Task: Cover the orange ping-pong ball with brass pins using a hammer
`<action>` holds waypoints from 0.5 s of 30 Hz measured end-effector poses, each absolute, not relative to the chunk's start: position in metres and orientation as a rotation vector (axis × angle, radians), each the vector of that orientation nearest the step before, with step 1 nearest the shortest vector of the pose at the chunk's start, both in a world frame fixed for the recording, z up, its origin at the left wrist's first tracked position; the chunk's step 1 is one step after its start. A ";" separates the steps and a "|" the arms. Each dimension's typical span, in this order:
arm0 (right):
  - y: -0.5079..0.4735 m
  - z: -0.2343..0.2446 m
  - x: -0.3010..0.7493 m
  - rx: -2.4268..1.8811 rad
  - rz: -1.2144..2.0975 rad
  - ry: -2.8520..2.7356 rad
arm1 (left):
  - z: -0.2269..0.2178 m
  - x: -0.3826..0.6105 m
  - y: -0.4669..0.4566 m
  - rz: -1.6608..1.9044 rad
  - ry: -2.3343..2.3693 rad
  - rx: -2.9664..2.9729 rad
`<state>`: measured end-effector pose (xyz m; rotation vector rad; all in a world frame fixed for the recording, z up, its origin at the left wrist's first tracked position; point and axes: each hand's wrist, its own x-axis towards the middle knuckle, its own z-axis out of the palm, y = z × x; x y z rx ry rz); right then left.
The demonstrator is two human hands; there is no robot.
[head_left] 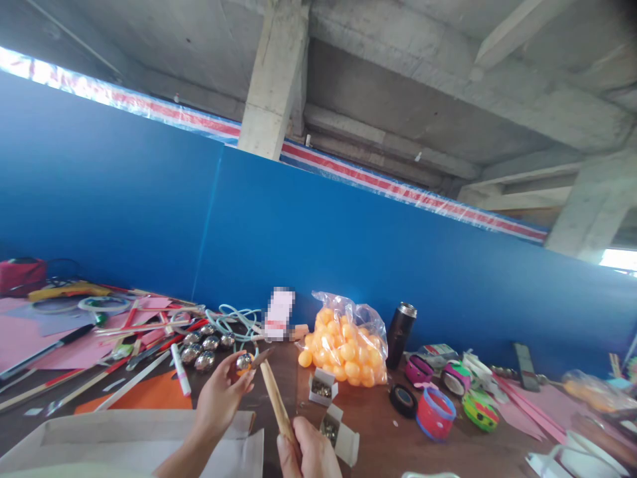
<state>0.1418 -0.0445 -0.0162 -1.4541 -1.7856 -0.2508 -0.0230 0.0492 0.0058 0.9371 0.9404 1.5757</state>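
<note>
1. At the far left of the bench [368,415], a dark red bag [22,277] sits against the blue partition [298,226], with pink paper [64,353] spread in front of it.
2. Next comes a tangle of thin sticks [127,330], some red and some pale, with a ring of pale tape [104,304] behind.
3. An orange sheet [142,393] lies nearer, a white marker [180,370] with a pink end resting over its edge; an open cardboard tray [149,425] fills the near edge.
4. Just beyond the marker, a cluster of shiny metal balls [204,360] sits beside pale blue cord [233,317].
5. The left hand [223,393] is raised over the bench, its fingers grasping one silver ball [243,362] between thumb and fingertips.
6. A wooden-handled hammer [279,398] slants up to that ball, its dark head right beside it; whether they touch, I cannot tell.
7. The right hand [309,450] has its fingers wrapped around the lower handle.
8. Beyond and right stand two small open boxes [322,387] of metal bits and a clear bag of orange balls [346,345].
9. A black bottle [401,335] stands beside that bag, with colourful tape rolls [436,413] farther right.
</note>
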 end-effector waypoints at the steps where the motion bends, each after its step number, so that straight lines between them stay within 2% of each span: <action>1: -0.044 -0.015 0.143 -1.459 -0.242 -1.793 | 0.006 -0.023 0.049 1.573 0.948 0.947; 5: -0.039 -0.019 0.150 -1.534 -0.247 -1.854 | 0.007 -0.024 0.048 1.561 0.996 0.998; 11: -0.033 -0.044 0.152 -1.916 -0.412 -1.884 | 0.008 -0.023 0.045 1.533 1.043 1.078; 15: -0.035 -0.041 0.148 -2.006 -0.292 -1.890 | 0.008 -0.022 0.045 1.517 1.055 1.097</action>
